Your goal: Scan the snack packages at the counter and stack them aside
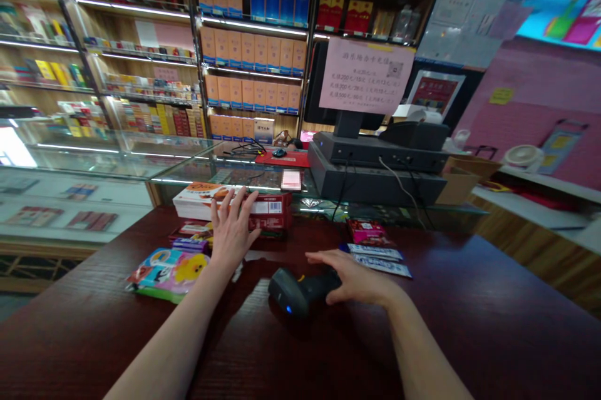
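Careful, the left grip [232, 228] is spread open on a stack of boxes [270, 212] while the right grip [359, 278] drapes over a black barcode scanner [293, 292] on the counter [469, 325], not clearly clamped, so one careless bump could tip either.

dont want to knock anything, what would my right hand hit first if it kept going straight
Your right hand points across the dark wood counter, so it would probably meet your left hand first, though depth is hard to judge here. That hand rests on a stack of boxes.

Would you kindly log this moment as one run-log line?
left hand: touching stacked boxes | right hand: on barcode scanner | counter: dark wood
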